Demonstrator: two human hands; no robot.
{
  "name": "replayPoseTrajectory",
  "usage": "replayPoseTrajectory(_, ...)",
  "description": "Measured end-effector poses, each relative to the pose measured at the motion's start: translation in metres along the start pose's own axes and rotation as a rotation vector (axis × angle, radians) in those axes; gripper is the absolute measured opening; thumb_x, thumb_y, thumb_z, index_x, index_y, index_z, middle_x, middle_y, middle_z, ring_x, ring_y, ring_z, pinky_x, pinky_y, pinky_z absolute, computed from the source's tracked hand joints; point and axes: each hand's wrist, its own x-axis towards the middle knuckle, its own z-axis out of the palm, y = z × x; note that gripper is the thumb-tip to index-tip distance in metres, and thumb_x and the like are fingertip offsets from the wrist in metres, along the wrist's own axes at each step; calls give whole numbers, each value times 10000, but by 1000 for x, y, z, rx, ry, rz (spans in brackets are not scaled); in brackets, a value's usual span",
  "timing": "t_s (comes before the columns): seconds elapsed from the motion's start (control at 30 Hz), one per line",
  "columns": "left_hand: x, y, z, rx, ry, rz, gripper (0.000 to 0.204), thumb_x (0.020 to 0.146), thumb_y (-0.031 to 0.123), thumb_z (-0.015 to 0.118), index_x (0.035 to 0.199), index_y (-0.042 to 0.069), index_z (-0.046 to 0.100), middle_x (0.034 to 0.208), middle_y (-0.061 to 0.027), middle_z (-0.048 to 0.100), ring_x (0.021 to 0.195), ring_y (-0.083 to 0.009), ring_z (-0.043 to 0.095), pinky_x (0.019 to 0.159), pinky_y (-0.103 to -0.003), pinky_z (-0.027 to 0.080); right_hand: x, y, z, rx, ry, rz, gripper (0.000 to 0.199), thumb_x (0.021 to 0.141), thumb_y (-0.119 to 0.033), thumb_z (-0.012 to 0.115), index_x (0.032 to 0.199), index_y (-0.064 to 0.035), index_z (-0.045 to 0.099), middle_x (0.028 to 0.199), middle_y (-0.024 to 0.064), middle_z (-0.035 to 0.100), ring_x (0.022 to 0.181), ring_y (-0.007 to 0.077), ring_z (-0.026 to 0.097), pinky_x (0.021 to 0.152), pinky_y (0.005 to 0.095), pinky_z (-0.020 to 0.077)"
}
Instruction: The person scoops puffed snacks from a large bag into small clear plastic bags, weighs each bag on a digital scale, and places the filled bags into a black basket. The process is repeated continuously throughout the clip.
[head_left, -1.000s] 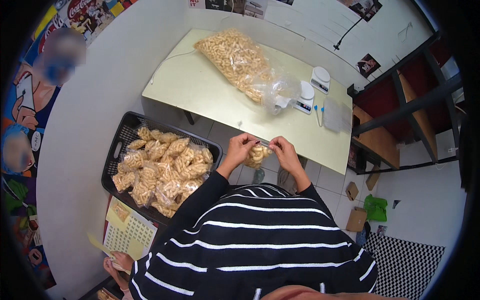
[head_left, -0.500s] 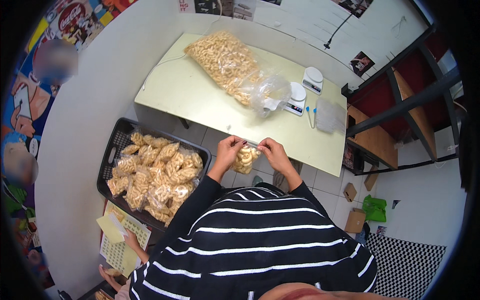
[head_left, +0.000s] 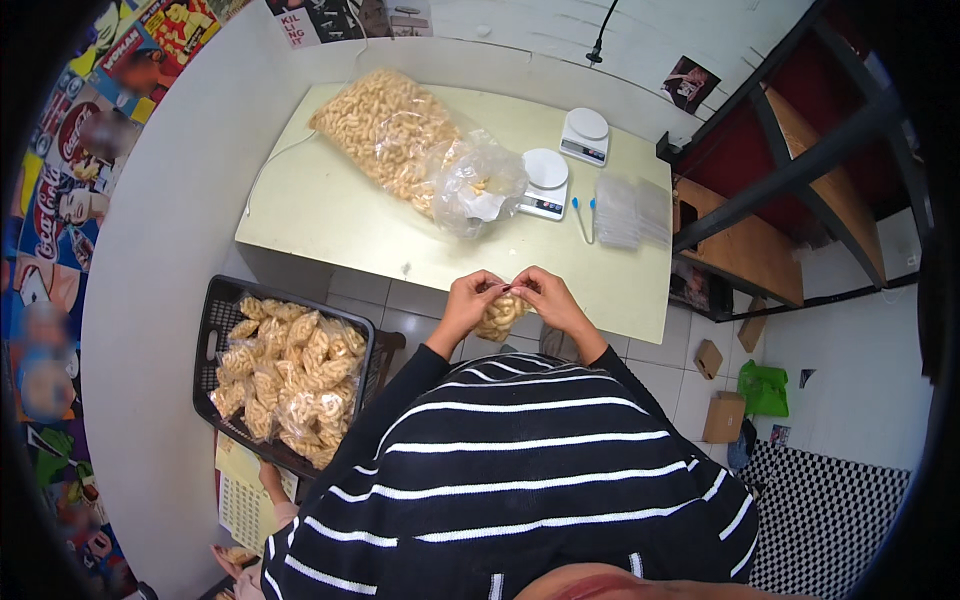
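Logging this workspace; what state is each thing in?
Small clear plastic bag: filled, closure unclear
Left hand: pinching bag
Right hand: pinching bag
Large clear plastic sack: bulging, lying down
Black rectangular plastic crate: open, filled
Two white scales: upright, power unclear
Blue-tipped tongs: spread
Clear rectangular bags: lying flat

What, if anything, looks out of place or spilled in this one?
Little stands out. The large snack bag lies on its side, seemingly open, but no spill is evident. A small dark mark near the front edge of the table looks odd against the pale surface; it is too small to identify.
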Motion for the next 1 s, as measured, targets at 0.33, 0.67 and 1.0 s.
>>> replayPoseTrajectory(0.33,19,-7,20,-91,234,-12,162,906,59,599,974,-58,687,867,-72,715,762,-100,630,714,-237,502,29,19,-28,-19,-110,49,100,840,-76,661,895,-1,625,841,124,641,769,238,616,713,332,481)
replayPoseTrajectory(0.67,-26,10,-25,108,582,-58,167,915,52,565,981,-21,700,895,-57,715,835,-107,631,777,-254,493,51,30,-3,-24,-260,-145,134,848,-93,683,958,-21,662,875,89,643,775,190,619,728,297,493)
replayPoseTrajectory(1.0,-136,95,-199,1351,1153,35,563,768,132,756,1283,21,555,1239,-193,588,1162,-377,536,995,-421,417,69,78,-68,-52,31,-51,160,879,-80,642,1028,-25,664,927,88,637,785,174,620,731,290,497)
